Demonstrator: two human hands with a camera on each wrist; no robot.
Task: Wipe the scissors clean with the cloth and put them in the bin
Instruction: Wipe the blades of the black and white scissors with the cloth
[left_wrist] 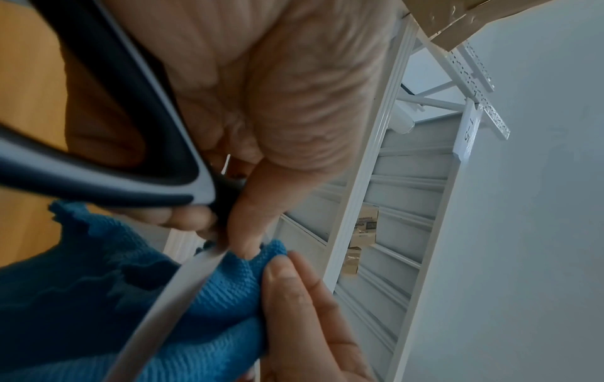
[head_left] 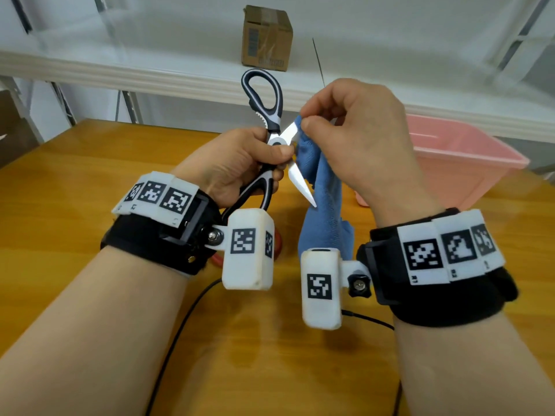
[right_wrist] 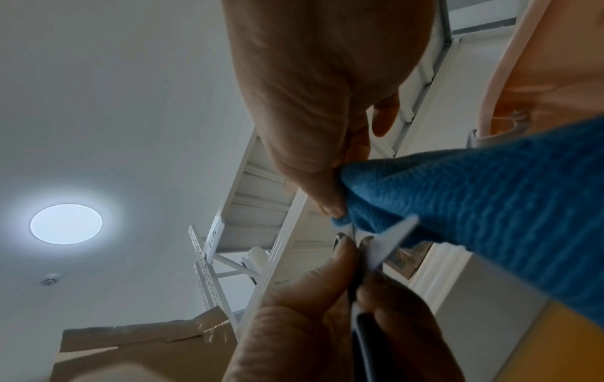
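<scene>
Scissors (head_left: 271, 136), blades spread open, stand above the wooden surface (head_left: 75, 175) in the left hand (head_left: 237, 163), its fingers curled tight round the lower handle. Right hand (head_left: 360, 139) pinches the blue cloth (head_left: 322, 199) onto the upper blade between thumb and fingers, and the pink bin (head_left: 468, 163) sits on the surface at far right

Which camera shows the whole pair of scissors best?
The head view: it shows the scissors open, both handle loops and both blades, gripped near the pivot by the left hand, one blade in the cloth. The left wrist view shows one handle loop and one blade; the right wrist view only a blade sliver.
</scene>
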